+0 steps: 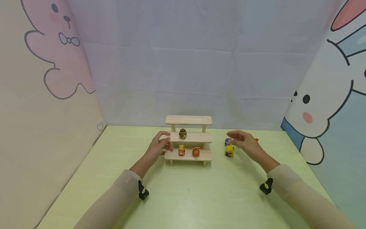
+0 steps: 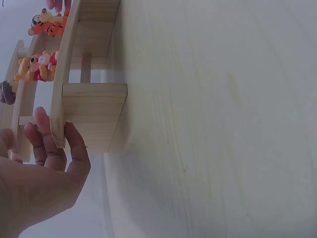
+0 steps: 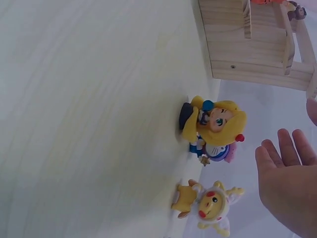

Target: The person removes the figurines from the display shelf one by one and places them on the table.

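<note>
A three-tier wooden shelf [image 1: 188, 137] stands on the table. My left hand [image 1: 158, 147] holds its left end, the fingers bent to either side of the lowest board's corner [image 2: 58, 134]. An owl figurine [image 1: 182, 133] sits on the middle tier; a yellow bear figurine [image 1: 181, 150] with a small pink one at its front and an orange tiger figurine [image 1: 195, 151] sit on the lowest. My right hand [image 1: 246, 143], fingers extended and holding nothing, hovers beside a blond-haired doll figurine [image 3: 218, 121], a blue-and-purple figurine [image 3: 215, 150] and a yellow deer figurine [image 3: 209, 204].
The pale yellow-green table [image 1: 188, 197] extends forward of the shelf. Behind it hangs a light cloth backdrop [image 1: 186, 70]. Side panels carry a pink cartoon bear [image 1: 57, 51] at left and a white cartoon rabbit [image 1: 320, 105] at right.
</note>
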`<state>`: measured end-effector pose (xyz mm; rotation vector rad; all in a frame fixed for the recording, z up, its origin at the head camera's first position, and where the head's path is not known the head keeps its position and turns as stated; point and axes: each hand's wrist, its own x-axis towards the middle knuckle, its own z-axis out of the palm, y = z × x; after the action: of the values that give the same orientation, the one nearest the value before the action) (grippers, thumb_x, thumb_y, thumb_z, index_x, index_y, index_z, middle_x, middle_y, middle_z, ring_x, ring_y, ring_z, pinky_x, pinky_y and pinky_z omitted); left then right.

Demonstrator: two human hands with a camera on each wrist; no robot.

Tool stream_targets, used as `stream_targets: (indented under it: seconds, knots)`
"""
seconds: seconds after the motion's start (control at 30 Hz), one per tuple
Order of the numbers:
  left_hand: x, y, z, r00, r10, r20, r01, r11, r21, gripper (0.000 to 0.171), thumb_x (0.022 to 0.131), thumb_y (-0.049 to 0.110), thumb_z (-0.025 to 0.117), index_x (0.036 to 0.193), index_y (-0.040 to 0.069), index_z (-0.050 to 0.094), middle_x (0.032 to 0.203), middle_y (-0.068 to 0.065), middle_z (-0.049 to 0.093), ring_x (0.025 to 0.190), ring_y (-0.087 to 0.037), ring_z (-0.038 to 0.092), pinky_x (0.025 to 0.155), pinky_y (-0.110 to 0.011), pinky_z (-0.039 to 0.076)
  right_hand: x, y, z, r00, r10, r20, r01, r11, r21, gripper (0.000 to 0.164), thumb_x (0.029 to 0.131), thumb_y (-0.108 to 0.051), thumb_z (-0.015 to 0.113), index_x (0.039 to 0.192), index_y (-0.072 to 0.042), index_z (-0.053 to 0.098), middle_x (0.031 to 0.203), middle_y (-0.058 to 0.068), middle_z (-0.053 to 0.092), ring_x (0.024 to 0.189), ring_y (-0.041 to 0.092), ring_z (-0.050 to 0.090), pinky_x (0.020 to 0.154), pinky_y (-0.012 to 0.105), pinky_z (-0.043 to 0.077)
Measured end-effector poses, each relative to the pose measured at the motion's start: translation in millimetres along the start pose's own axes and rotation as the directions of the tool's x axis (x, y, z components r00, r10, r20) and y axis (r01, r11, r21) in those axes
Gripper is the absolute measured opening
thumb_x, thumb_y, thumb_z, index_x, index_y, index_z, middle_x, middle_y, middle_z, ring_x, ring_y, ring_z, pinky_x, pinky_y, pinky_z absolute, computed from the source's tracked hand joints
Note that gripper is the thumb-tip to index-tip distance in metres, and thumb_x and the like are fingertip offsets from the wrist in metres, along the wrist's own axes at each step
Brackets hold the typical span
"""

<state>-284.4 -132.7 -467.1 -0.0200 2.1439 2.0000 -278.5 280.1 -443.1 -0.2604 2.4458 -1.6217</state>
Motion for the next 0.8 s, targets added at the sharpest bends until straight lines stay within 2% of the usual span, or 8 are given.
stream_targets:
  seconds: [0.1, 0.33, 0.6, 0.8]
  knots:
    - [0.6, -0.6, -0.2, 1.0, 0.0, 0.0, 0.0, 1.0, 0.005, 0.027, 0.109, 0.029, 0.055, 0.134, 0.02, 0.051, 0.089, -0.004, 0.066, 0.082, -0.018, 0.072, 0.075, -0.04, 0.054, 2, -7, 4, 1.0, -0.03, 0.004, 0.03, 0.999, -0.018, 0.057, 0.1, -0.037, 0.07, 0.147, -0.008, 0.053, 0.153, 0.02, 0.05, 0.139, 0.037, 0.051, 0.112, 0.057, 0.039]
    - [0.4, -1.7, -1.1, 1.0, 0.01, 0.01, -0.01, 1.0, 0.001, 0.03, 0.109, 0.031, 0.055, 0.136, 0.018, 0.05, 0.089, -0.004, 0.066, 0.083, -0.019, 0.072, 0.075, -0.039, 0.054, 9, -21, 18, 0.995, -0.098, 0.034, 0.097, 0.994, 0.051, 0.057, 0.099, -0.033, 0.072, 0.145, -0.006, 0.055, 0.153, 0.018, 0.051, 0.143, 0.042, 0.045, 0.111, 0.055, 0.04]
    - [1.1, -0.5, -1.2, 1.0, -0.004, 0.02, 0.004, 1.0, -0.015, 0.032, 0.109, 0.029, 0.055, 0.139, 0.018, 0.048, 0.091, -0.005, 0.066, 0.085, -0.021, 0.072, 0.075, -0.039, 0.054, 16, -32, 35, 0.99, -0.134, 0.04, 0.131, 0.99, 0.06, 0.052, 0.099, -0.03, 0.073, 0.143, -0.006, 0.057, 0.149, 0.017, 0.054, 0.141, 0.04, 0.048, 0.112, 0.058, 0.039]
    - [-2.3, 6.2, -2.1, 0.999, -0.023, 0.041, 0.024, 0.999, -0.023, 0.029, 0.11, 0.024, 0.052, 0.138, 0.015, 0.048, 0.093, -0.012, 0.066, 0.089, -0.029, 0.072, 0.075, -0.041, 0.053, 20, -44, 48, 0.987, -0.154, 0.051, 0.149, 0.985, 0.087, 0.05, 0.098, -0.026, 0.073, 0.141, -0.005, 0.058, 0.146, 0.022, 0.056, 0.137, 0.036, 0.053, 0.111, 0.056, 0.04]
